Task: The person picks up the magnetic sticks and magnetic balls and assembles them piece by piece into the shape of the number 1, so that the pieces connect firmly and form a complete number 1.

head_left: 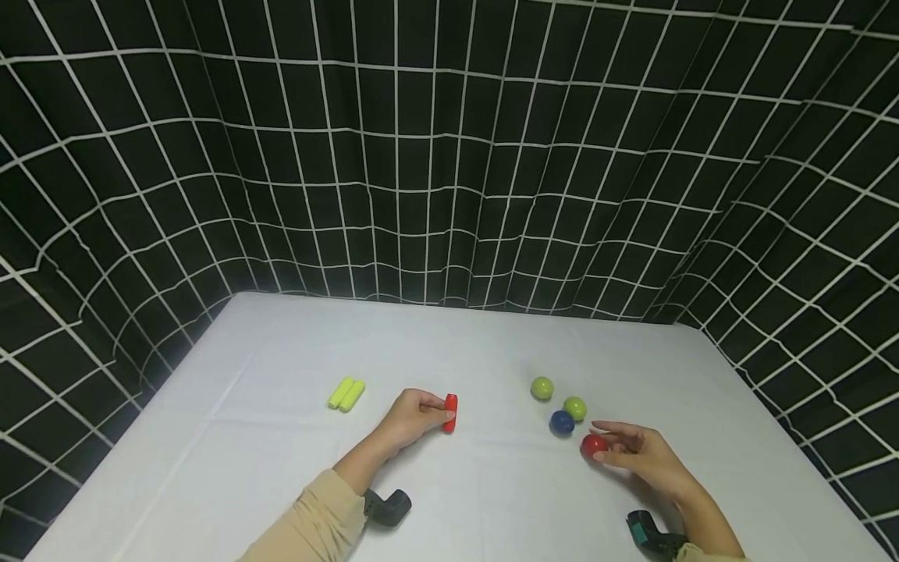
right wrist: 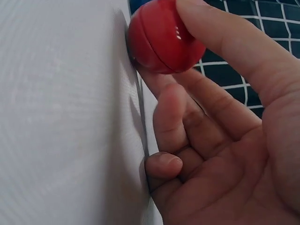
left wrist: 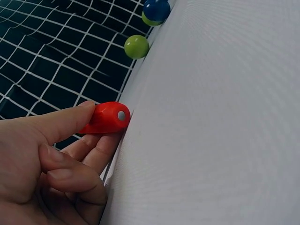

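My left hand (head_left: 414,419) pinches a short red stick (head_left: 450,414) between thumb and fingers on the white table. In the left wrist view a grey dot shows on the near end of the red stick (left wrist: 112,116). My right hand (head_left: 648,460) holds a shiny red ball (head_left: 593,446), thumb on one side and fingers on the other. A thin seam runs round the red ball (right wrist: 157,40) in the right wrist view. Just beyond it sits a dark blue ball (head_left: 562,423), with a yellow-green ball (head_left: 575,407) close behind.
Another yellow-green ball (head_left: 541,388) lies farther back on the white-covered table (head_left: 281,343). Two short yellow sticks (head_left: 346,394) lie side by side left of my left hand. A black curtain with a white grid (head_left: 435,156) surrounds the table's back and sides.
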`<action>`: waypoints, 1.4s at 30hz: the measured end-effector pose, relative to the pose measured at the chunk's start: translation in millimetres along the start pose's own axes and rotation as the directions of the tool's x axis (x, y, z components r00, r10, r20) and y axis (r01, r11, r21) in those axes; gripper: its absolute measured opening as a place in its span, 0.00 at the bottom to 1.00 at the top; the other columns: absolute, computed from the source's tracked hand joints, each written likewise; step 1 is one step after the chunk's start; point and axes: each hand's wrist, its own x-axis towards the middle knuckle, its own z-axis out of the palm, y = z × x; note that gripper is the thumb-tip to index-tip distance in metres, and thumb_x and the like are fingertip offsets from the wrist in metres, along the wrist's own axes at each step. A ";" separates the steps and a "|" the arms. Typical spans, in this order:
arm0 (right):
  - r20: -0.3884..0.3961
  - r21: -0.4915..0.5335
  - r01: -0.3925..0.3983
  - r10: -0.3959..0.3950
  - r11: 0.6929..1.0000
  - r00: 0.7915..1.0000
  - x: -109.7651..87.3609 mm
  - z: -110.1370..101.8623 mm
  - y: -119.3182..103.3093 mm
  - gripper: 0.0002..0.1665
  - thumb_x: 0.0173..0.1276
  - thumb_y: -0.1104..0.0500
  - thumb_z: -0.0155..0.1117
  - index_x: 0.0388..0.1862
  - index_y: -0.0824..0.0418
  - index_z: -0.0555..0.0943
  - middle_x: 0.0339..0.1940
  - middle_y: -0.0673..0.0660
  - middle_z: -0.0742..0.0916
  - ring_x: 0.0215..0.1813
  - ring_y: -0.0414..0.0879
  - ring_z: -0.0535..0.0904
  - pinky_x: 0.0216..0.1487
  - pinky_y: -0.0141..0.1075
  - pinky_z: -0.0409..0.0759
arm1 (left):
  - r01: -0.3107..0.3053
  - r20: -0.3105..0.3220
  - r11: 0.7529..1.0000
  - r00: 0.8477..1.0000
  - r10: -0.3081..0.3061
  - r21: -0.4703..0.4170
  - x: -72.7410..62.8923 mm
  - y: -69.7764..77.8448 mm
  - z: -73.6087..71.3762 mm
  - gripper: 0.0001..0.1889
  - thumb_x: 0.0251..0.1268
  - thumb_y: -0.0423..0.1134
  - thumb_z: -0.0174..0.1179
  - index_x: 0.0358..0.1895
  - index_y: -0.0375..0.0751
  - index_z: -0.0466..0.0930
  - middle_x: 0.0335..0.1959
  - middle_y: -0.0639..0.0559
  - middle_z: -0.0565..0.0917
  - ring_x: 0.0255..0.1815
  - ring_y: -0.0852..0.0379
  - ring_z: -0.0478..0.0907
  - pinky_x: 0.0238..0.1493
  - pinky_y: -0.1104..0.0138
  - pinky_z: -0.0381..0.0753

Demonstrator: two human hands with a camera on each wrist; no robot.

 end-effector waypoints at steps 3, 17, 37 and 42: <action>-0.010 -0.007 -0.002 0.002 1.000 1.000 -0.8 -3.1 -0.5 0.36 0.51 0.53 0.73 0.57 0.69 0.75 0.43 0.60 0.86 0.37 0.39 0.77 0.38 0.31 0.73 | 0.001 0.001 1.000 1.000 -0.001 0.003 -0.5 0.9 0.4 0.15 0.56 0.40 0.64 0.41 0.31 0.81 0.34 0.47 0.85 0.34 0.59 0.78 0.37 0.69 0.78; -0.118 0.055 0.149 -0.142 0.987 0.983 -0.1 -7.5 -37.0 0.28 0.54 0.57 0.72 0.51 0.70 0.78 0.25 0.46 0.77 0.30 0.36 0.67 0.30 0.29 0.68 | -0.002 0.002 1.000 1.000 0.002 0.004 -1.4 1.0 0.8 0.16 0.56 0.40 0.64 0.42 0.30 0.80 0.35 0.46 0.85 0.35 0.59 0.80 0.38 0.67 0.78; -0.064 0.149 0.234 -0.226 0.961 0.972 25.4 31.9 -92.2 0.26 0.52 0.59 0.73 0.49 0.68 0.80 0.23 0.51 0.75 0.28 0.41 0.68 0.27 0.31 0.69 | -0.021 -0.005 0.999 1.000 0.021 0.029 -2.4 -0.1 0.9 0.16 0.56 0.41 0.64 0.42 0.31 0.81 0.34 0.46 0.86 0.36 0.59 0.80 0.39 0.67 0.79; -0.067 0.157 0.235 -0.227 0.959 0.972 32.8 43.1 -103.7 0.25 0.51 0.59 0.74 0.48 0.67 0.81 0.23 0.50 0.74 0.28 0.41 0.67 0.27 0.30 0.67 | -0.033 0.000 0.999 0.999 0.033 0.017 -2.6 -0.8 0.9 0.17 0.55 0.40 0.65 0.42 0.29 0.80 0.34 0.45 0.86 0.36 0.58 0.81 0.40 0.67 0.79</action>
